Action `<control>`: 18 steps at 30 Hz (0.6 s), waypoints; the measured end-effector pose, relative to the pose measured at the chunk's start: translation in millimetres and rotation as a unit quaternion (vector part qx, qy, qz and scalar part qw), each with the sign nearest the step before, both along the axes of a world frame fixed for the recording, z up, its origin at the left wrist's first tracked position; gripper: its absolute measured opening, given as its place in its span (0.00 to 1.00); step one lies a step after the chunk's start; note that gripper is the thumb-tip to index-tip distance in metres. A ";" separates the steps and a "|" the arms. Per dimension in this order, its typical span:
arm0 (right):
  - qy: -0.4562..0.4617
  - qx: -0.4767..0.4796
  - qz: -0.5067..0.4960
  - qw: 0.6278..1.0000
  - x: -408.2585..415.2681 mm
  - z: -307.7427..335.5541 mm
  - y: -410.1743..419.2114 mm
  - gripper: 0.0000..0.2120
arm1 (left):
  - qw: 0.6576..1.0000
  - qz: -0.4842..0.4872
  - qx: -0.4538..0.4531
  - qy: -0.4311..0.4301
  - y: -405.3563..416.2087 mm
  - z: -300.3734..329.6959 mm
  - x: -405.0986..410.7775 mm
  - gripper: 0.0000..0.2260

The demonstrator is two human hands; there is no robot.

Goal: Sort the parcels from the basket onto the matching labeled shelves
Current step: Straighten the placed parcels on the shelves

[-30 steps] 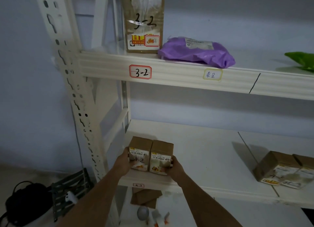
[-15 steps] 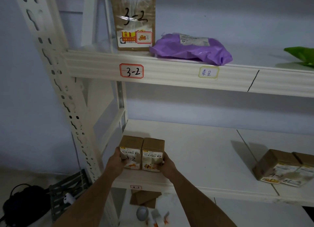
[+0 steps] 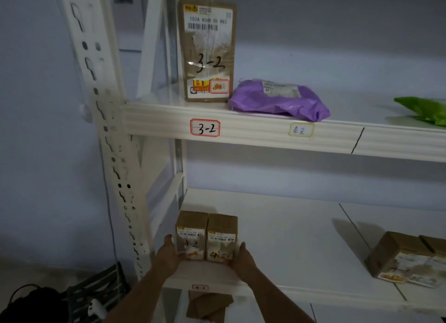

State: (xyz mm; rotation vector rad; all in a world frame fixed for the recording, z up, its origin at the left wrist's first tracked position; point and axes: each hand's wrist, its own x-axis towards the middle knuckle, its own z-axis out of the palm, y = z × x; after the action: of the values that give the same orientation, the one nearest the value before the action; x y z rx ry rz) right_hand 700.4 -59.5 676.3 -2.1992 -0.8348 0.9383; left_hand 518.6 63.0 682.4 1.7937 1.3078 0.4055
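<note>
Two small brown cardboard parcels stand side by side and touching at the near left end of the lower shelf [image 3: 277, 226], just above a small "4-2" tag [image 3: 200, 287] on the shelf's front edge. The left parcel [image 3: 191, 234] has "4-2" handwritten on its front; the right parcel [image 3: 222, 238] carries a similar shipping label, its handwriting hard to read. The left hand [image 3: 169, 252] presses against the outer left side of the left parcel and the right hand [image 3: 242, 257] against the outer right side of the right one, so the pair is grasped between them; the fingers are mostly hidden behind the boxes. Far right on the same shelf lie two more brown parcels [image 3: 405, 260], well apart from the held pair. On the upper shelf [image 3: 265, 134], tagged "3-2" [image 3: 205, 127], a tall brown parcel marked "3-2" [image 3: 208, 49] stands upright, a purple mailer bag [image 3: 280, 100] lying just beside it on the right and a green bag [image 3: 424, 109] at the right edge of view. At the lower left, on the floor, a dark slatted basket [image 3: 96, 291] shows.
</note>
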 end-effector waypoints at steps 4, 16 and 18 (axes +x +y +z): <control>-0.019 0.005 -0.037 0.999 -4.0 13.3 -11.5 0.31 | 0.999 -0.009 -0.005 0.038 0.5 9.1 -13.7 0.31; -0.133 0.082 -0.001 0.988 -17.4 120.2 -54.1 0.31 | 0.992 -0.064 0.093 0.052 -31.2 116.6 -24.5 0.26; -0.136 0.094 0.009 0.986 -21.3 137.6 -63.6 0.33 | 0.990 -0.069 0.113 0.055 -44.1 134.3 -23.3 0.24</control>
State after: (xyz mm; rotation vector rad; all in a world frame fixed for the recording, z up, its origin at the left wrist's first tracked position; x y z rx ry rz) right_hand 679.1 -123.1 813.9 -2.1843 -1.0243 0.5467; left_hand 495.4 18.9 816.7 2.1080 1.2439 0.3953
